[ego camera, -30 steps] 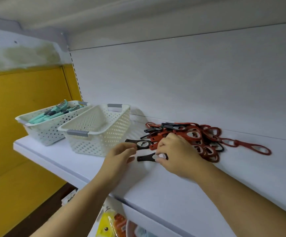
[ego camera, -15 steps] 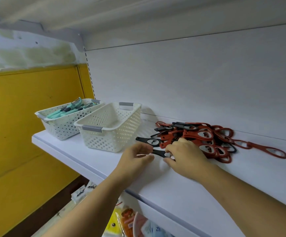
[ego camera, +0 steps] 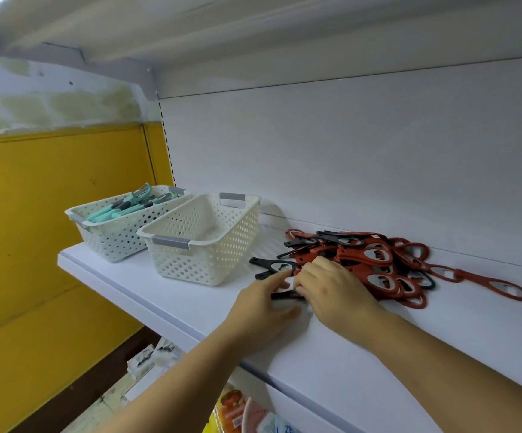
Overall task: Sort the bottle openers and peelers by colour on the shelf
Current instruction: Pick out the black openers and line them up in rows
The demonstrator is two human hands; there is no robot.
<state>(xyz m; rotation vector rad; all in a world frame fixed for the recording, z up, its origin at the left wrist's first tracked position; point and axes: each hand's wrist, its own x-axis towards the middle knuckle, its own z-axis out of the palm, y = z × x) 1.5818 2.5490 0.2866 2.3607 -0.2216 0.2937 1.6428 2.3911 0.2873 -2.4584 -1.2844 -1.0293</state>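
A heap of red and black bottle openers (ego camera: pixel 378 260) lies on the white shelf (ego camera: pixel 440 339), right of centre. One red opener (ego camera: pixel 497 284) trails off to the heap's right. A black opener (ego camera: pixel 273 265) lies alone at the heap's left edge. A second black opener (ego camera: pixel 284 296) sits between my hands. My right hand (ego camera: pixel 337 292) curls over its head end, which is hidden. My left hand (ego camera: pixel 253 310) pinches its handle. Teal peelers (ego camera: pixel 119 209) fill the far-left white basket (ego camera: pixel 109 242).
An empty white perforated basket (ego camera: pixel 209 260) with grey handles stands between the peeler basket and the heap. The shelf's front edge runs diagonally below my forearms. A yellow wall is on the left, and packaged goods show on the shelf beneath.
The view has shifted, so the baskets and heap sit further right in frame. My left hand has closed in on the black opener that my right hand holds; both hands now meet on it.
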